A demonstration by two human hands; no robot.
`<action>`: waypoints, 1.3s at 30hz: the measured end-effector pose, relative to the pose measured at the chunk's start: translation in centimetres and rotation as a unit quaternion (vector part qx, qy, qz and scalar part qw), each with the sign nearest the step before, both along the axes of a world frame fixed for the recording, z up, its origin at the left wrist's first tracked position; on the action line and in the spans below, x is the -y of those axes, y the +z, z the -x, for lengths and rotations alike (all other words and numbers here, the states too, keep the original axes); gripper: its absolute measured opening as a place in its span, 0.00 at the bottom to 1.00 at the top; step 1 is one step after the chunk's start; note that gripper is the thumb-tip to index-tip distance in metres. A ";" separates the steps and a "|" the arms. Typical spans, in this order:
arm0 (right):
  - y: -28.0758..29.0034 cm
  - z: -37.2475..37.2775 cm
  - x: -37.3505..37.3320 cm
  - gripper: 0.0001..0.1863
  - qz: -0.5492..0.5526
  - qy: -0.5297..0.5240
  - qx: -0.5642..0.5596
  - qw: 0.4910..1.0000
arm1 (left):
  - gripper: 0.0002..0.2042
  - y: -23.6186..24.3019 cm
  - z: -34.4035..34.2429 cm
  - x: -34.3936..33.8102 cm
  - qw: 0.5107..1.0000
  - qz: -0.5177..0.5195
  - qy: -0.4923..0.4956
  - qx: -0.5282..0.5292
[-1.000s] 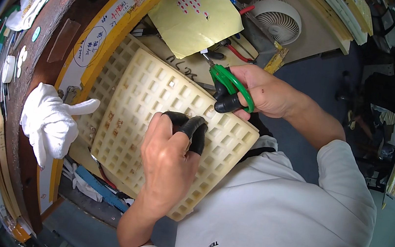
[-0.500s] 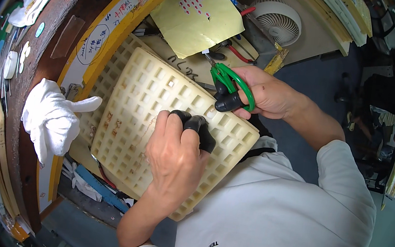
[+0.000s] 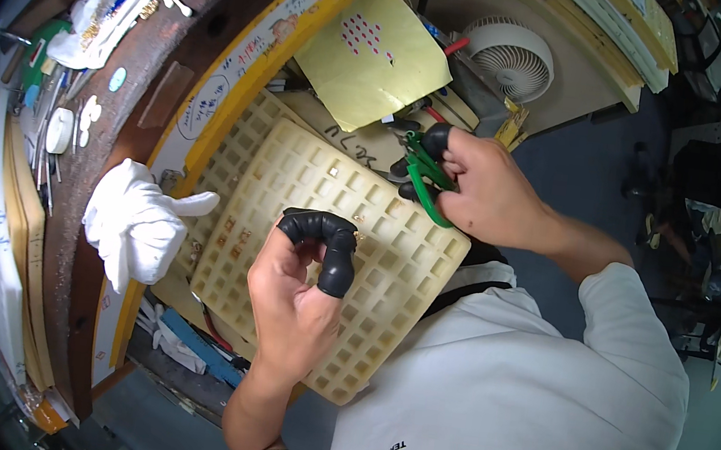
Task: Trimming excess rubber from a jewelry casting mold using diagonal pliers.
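Observation:
A cream tray (image 3: 388, 291) of small square pockets lies tilted in front of me, a few pockets holding little gold-coloured pieces (image 3: 233, 235). Over its middle is my left hand (image 3: 300, 276), black finger cots on thumb and index finger. Their tips meet in a pinch, where a tiny gold-coloured piece (image 3: 360, 238) shows; its kind is too small to make out. Beyond the tray's far right edge, my right hand (image 3: 491, 187) is closed on green-handled scissors (image 3: 426, 188). It wears black cots too. The scissors' blades are mostly hidden.
A second pocketed tray (image 3: 255, 127) sits under the first. Behind are a yellow sheet (image 3: 377, 56) with red marks and a white fan (image 3: 511, 59). At left, a white glove (image 3: 140, 225) hangs at the wooden bench edge (image 3: 145, 109). Blue-handled tools (image 3: 197, 344) lie below.
My left hand has lifted from the tray pockets and turned, its thumb and index finger now pinched in view. My right hand has turned with the scissors. The view has shifted slightly.

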State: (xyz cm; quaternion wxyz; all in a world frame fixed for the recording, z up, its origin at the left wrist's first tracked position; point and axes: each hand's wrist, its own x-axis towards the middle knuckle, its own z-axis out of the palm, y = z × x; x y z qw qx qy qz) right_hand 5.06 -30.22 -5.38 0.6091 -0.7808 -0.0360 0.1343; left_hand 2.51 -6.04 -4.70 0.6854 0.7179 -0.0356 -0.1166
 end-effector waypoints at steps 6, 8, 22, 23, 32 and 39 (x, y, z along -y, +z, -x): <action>1.4 1.8 -2.6 0.22 -0.125 0.026 0.017 0.992 | 0.05 1.0 0.2 0.1 0.991 0.120 0.028 -0.050; 1.9 1.9 -3.1 0.23 -0.085 0.048 0.026 0.995 | 0.05 0.9 0.3 -0.1 0.992 0.112 0.029 -0.053; 1.1 1.7 -3.1 0.19 -0.135 0.023 0.006 0.991 | 0.07 1.0 0.5 0.3 0.986 0.153 0.006 -0.072; 0.9 1.7 -2.9 0.19 -0.112 0.025 0.013 0.993 | 0.07 0.8 0.4 0.5 0.988 0.134 -0.009 -0.081; 0.7 1.8 -2.0 0.15 -0.073 0.013 0.002 0.997 | 0.13 -0.9 0.4 1.7 0.997 0.075 -0.033 -0.008; 1.1 1.8 -1.9 0.17 -0.068 0.018 0.001 0.998 | 0.07 -1.4 0.3 1.5 1.000 0.007 -0.006 0.028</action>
